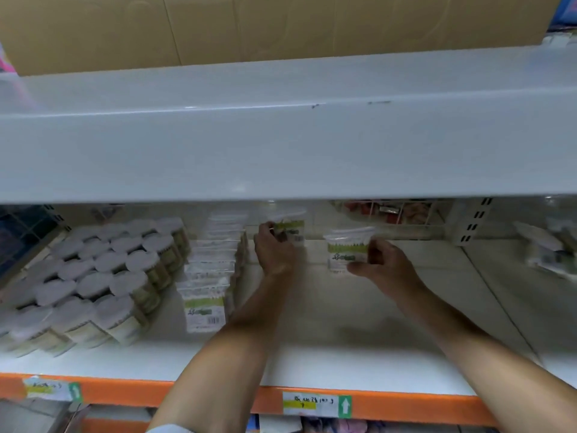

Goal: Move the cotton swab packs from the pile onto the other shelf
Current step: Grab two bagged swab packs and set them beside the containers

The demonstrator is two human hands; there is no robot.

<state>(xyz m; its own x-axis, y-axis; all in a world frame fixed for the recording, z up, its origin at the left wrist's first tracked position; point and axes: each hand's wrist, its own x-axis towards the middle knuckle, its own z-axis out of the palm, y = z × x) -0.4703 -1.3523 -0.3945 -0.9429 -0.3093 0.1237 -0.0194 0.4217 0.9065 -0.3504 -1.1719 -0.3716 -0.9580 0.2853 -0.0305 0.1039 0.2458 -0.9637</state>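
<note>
Presently the left hand is pinching one cotton swab pack and the right hand another pack, both mid-placement, probably needing setting upright beside the row of packs.

Both bare forearms reaching forward, left hand fingers curled gripping, right hand pinching likewise

Shelf-edge tags, mostly unreadable.
Price tag on orange shelf edge is showing blurred handwriting and a white up arrow; pack labels are blurring out.
</note>
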